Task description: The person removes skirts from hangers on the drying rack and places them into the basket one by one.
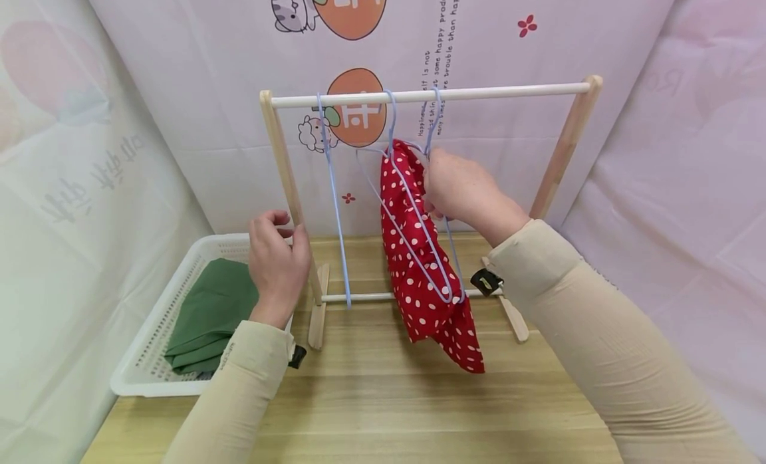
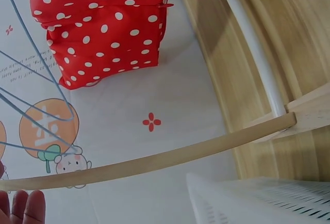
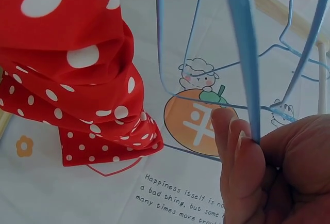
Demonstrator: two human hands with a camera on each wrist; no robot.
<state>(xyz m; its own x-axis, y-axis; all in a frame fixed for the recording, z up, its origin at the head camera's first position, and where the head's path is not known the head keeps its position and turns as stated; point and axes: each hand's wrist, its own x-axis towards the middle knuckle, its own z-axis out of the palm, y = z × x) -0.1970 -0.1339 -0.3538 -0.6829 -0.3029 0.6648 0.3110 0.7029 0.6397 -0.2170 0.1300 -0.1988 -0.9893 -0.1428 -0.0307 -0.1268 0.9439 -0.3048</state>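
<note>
A red garment with white polka dots [image 1: 407, 251] hangs in folds among the blue hangers on the rack [image 1: 479, 93]. Which hanger bears it I cannot tell. My right hand [image 1: 461, 188] is beside the garment's upper part, below the rightmost hook. In the right wrist view its thumb and fingers pinch a blue hanger [image 3: 245, 53]; the polka-dot garment [image 3: 98, 84] lies left of them. My left hand [image 1: 278, 268] is at the rack's left post [image 1: 287, 178], fingers loosely bent. The left wrist view shows its fingertips [image 2: 35, 206] close against the wooden post [image 2: 154, 161].
Left of the rack, a white plastic basket [image 1: 128, 367] holds folded green cloth [image 1: 215, 311]. Another blue hanger [image 1: 336, 205] hangs near the left post. A lower white rod [image 1: 365, 297] joins the rack's feet above the wooden tabletop [image 1: 383, 404]. Printed cloth encloses the back and sides.
</note>
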